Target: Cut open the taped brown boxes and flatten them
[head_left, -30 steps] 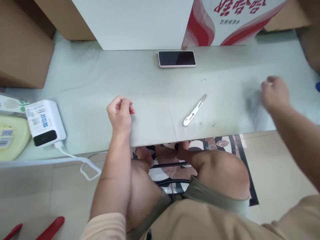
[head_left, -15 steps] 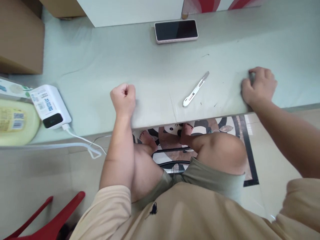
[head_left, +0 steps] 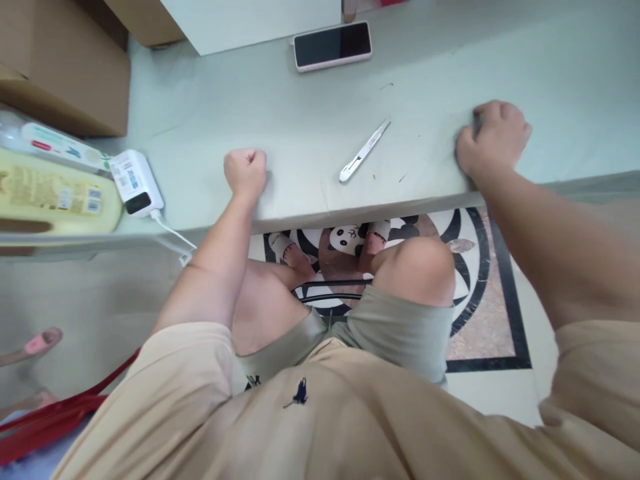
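From where I'm standing, there's a decent lane between the left fist (head_left: 245,175) and the white cutter (head_left: 364,152), and another from there to the right hand (head_left: 495,140). Heading to the back of the surface (head_left: 300,107), the phone (head_left: 333,46) blocks you, white box (head_left: 255,23) right behind. Far left's jammed: yellow bottle (head_left: 55,197), white device (head_left: 136,183), cardboard box (head_left: 75,80).
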The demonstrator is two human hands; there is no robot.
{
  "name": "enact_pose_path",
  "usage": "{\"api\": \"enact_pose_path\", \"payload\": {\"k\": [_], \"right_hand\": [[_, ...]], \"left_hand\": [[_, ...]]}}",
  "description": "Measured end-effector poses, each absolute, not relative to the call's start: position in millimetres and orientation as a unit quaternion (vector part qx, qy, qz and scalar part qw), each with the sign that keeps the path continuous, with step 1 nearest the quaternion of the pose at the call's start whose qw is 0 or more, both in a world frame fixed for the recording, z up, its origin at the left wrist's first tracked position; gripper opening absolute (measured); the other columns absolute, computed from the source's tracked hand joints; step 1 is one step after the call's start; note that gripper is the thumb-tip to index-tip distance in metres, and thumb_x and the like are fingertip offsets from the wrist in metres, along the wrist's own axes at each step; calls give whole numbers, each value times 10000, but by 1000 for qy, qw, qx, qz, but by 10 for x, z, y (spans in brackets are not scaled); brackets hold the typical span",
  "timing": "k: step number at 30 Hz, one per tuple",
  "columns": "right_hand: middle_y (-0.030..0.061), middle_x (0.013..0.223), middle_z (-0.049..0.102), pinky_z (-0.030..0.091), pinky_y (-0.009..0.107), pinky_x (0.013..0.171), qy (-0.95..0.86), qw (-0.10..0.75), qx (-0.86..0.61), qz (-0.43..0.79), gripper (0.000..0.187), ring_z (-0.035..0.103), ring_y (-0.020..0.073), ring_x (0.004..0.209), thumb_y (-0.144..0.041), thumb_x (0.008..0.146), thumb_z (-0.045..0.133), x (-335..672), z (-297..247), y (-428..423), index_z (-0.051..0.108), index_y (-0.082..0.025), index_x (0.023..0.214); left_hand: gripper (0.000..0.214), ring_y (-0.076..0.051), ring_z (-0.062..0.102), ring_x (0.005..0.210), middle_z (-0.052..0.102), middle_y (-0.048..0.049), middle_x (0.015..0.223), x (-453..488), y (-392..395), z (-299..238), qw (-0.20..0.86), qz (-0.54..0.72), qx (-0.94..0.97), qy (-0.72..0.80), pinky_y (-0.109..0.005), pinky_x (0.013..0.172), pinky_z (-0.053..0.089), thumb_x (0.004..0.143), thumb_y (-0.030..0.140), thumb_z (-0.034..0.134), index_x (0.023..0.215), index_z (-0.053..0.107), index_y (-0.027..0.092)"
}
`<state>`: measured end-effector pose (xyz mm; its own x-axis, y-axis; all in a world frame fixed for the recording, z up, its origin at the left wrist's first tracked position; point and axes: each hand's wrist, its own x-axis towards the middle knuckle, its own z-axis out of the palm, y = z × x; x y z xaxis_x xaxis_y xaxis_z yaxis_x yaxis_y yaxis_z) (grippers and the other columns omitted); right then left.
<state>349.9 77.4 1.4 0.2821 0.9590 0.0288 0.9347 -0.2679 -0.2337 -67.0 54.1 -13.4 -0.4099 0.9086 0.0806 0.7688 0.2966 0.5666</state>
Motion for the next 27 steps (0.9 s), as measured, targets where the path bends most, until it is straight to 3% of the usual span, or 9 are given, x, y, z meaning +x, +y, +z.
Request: {"api": "enact_pose_path", "payload": {"k": [4, 7, 12, 17, 27], "right_hand": [[185, 1509, 513, 291, 479, 1174, -601, 94, -791, 61, 440, 426, 328, 1449, -246, 955, 481, 3500, 34, 764, 564, -136, 1373], [187, 1507, 512, 281, 473, 1172, -602, 97, -790, 62, 435, 419, 326, 1451, -246, 955, 485, 3506, 31, 762, 563, -137, 1369], [200, 1512, 499, 273, 462, 1157, -597, 102, -792, 69, 425, 416, 318, 1447, -242, 962, 491, 3507, 37, 749, 555, -137, 1370], [193, 1521, 498, 268, 461, 1160, -597, 105, -792, 70, 424, 407, 304, 1460, -265, 977, 497, 3528, 12, 761, 550, -147, 1381], [191, 1496, 534, 319, 456, 1153, -591, 92, -800, 44, 452, 464, 307, 1429, -201, 937, 476, 3478, 31, 742, 577, -149, 1374]], "left_hand": [[213, -250, 613, 846, 549, -80, 691, -532, 505, -94, 93, 154, 549, 817, -373, 833, 414, 779, 299, 535, 595, 495, 198], [312, -268, 653, 1012, 666, -133, 857, -493, 500, -106, 70, 83, 556, 824, -389, 913, 419, 830, 387, 453, 751, 661, 168], [428, -329, 667, 1084, 721, -190, 964, -503, 507, -125, 67, 86, 563, 819, -444, 961, 427, 912, 399, 386, 888, 738, 158], [409, -399, 648, 1180, 729, -211, 1045, -514, 519, -124, 90, 109, 546, 826, -496, 1017, 419, 937, 426, 439, 916, 770, 187], [533, -391, 661, 1160, 737, -210, 1074, -526, 488, -127, 62, 63, 573, 815, -456, 1003, 449, 966, 404, 338, 1097, 777, 131]]}}
